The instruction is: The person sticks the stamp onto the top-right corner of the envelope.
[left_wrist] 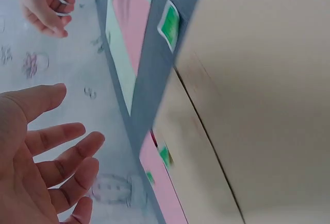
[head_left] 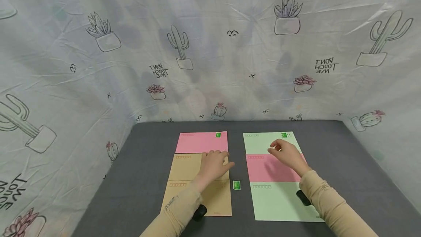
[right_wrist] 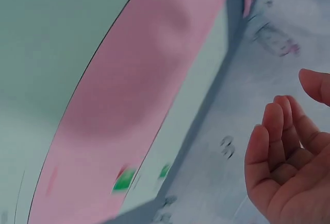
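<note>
My left hand hovers above the middle tan envelope, fingers spread and loosely bent, holding nothing. Over the pink envelope in the right column is my right hand, its fingers relaxed and nothing between them. A loose green stamp lies on the dark table between the columns. One stamp is on the middle tan envelope's corner in the left wrist view, hidden by the hand from the head. The right wrist view has a stamp on that pink envelope.
A stamped pink envelope and a stamped light green envelope lie at the back. In front are a tan envelope and a light green envelope. A cactus-print curtain surrounds the dark table.
</note>
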Tool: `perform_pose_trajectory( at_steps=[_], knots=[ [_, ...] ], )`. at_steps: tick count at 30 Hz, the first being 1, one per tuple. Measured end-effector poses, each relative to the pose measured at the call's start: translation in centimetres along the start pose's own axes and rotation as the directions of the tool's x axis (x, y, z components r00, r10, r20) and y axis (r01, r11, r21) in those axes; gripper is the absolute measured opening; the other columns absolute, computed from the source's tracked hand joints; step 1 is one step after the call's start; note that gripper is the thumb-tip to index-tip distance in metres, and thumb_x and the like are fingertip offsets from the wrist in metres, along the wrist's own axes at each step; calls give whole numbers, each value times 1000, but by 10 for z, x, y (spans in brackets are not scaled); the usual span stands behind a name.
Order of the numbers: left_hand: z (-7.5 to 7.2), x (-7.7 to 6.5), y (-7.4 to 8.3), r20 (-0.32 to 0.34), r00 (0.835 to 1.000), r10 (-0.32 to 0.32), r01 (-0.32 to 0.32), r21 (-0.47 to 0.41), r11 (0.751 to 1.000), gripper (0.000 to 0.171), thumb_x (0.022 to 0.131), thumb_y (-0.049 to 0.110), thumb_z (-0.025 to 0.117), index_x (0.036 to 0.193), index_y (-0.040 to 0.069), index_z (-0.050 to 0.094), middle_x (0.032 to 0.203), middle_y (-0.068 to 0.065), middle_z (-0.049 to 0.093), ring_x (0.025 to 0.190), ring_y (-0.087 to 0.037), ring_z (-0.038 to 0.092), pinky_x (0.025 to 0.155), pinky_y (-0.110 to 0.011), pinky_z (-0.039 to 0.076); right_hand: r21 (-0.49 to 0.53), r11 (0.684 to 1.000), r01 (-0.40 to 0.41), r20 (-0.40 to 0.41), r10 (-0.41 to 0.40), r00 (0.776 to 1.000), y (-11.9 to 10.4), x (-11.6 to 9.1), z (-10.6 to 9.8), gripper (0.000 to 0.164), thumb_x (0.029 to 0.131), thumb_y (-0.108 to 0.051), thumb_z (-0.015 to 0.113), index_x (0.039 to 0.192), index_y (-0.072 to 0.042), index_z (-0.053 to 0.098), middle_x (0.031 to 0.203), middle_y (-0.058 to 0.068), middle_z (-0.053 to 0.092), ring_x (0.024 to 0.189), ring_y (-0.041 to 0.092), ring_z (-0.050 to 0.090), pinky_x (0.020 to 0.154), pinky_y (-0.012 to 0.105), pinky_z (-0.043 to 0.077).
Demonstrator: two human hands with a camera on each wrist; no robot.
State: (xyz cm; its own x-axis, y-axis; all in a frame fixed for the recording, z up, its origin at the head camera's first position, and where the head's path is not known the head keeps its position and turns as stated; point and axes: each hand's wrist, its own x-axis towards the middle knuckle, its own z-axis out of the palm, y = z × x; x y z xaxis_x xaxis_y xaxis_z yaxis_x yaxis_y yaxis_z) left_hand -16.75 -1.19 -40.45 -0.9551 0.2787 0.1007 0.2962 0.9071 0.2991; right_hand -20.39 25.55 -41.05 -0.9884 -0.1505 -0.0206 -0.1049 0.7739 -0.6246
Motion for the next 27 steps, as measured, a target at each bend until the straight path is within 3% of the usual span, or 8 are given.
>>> perform_pose_trajectory(
  at_steps=[7, 13, 21, 27],
  knots=[
    [-10, -23, -38, -79, 995, -52, 52, -8, 999, 31, 82, 37, 67, 104, 14, 68, 64, 6, 59, 65, -12, 51, 66, -35, 33, 134, 991, 3, 39, -8, 999, -33, -3, 21, 35, 87, -26, 63, 112, -2, 57, 85, 6, 58, 70, 14, 50, 60, 27, 40],
    [-16, -46, -61, -107, 990, -88, 91, 21, 996, 31, 80, 35, 70, 103, 14, 69, 60, 8, 56, 61, -10, 50, 66, -36, 35, 199, 980, -1, 63, -12, 998, -50, -11, 48, 27, 85, -22, 66, 104, -4, 60, 80, 4, 57, 71, 14, 50, 60, 27, 40],
    [-16, -80, -86, -69, 979, -192, 190, -34, 981, 35, 76, 32, 74, 103, 11, 69, 65, 4, 52, 62, -14, 42, 60, -30, 32, 181, 983, -33, 134, 9, 991, -58, -26, 86, 18, 78, -16, 72, 89, -6, 61, 76, 2, 55, 66, 13, 48, 56, 26, 39],
    [-11, -103, -104, -13, 956, -294, 293, -36, 955, 42, 74, 36, 75, 107, 10, 67, 76, -2, 58, 70, -20, 50, 61, -41, 40, 119, 993, -21, 201, -3, 980, -61, -33, 104, 20, 73, -12, 76, 86, -4, 62, 77, 3, 57, 69, 14, 49, 59, 28, 42]
  ],
)
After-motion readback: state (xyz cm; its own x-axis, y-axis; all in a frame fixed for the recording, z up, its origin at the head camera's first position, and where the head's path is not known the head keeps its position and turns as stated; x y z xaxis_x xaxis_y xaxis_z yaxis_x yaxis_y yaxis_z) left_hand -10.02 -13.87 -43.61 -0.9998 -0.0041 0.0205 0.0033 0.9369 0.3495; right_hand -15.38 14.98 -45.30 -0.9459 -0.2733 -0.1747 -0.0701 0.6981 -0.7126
